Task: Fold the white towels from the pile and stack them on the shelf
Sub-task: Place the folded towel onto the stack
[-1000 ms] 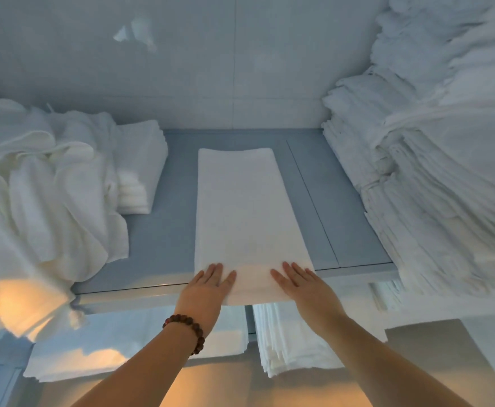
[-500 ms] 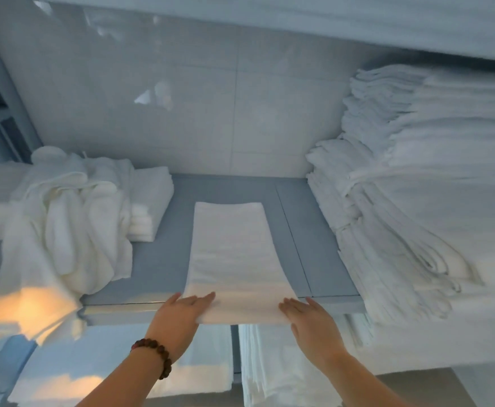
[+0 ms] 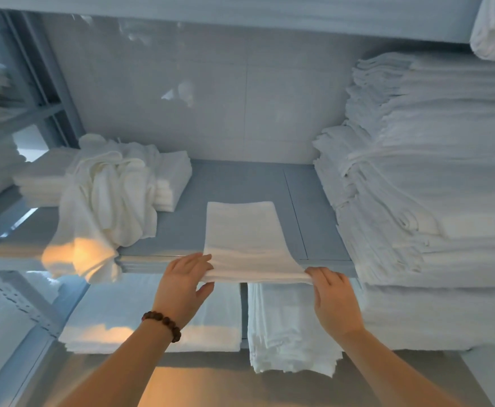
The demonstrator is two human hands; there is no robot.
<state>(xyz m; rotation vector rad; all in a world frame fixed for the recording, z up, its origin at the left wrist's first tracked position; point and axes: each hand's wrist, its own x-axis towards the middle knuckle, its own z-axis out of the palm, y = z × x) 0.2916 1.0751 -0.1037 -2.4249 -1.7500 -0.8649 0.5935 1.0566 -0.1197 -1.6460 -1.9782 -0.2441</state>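
Hands apart: L hand (image 3: 181, 286) pinches the near-left corner of the long folded white cloth towel (image 3: 243, 239), fingers on top, thumb under; R hand (image 3: 333, 295) pinches its near-right corner. Towel lies flat mid grey-blue flat shelf (image 3: 234, 183), near edge overhanging, btwn rumpled white towel pile (image 3: 108, 195) left & tall folded white towel stack (image 3: 431, 186) right.

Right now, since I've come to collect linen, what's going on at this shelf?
A person is partway through folding towels. A folded towel lies lengthwise on the grey shelf, its near end just over the front edge. The left hand, wearing a bead bracelet, pinches the near left corner, thumb beneath. The right hand is at the near right corner, thumb hidden. A loose pile waits to the left, and a tall folded stack stands to the right.
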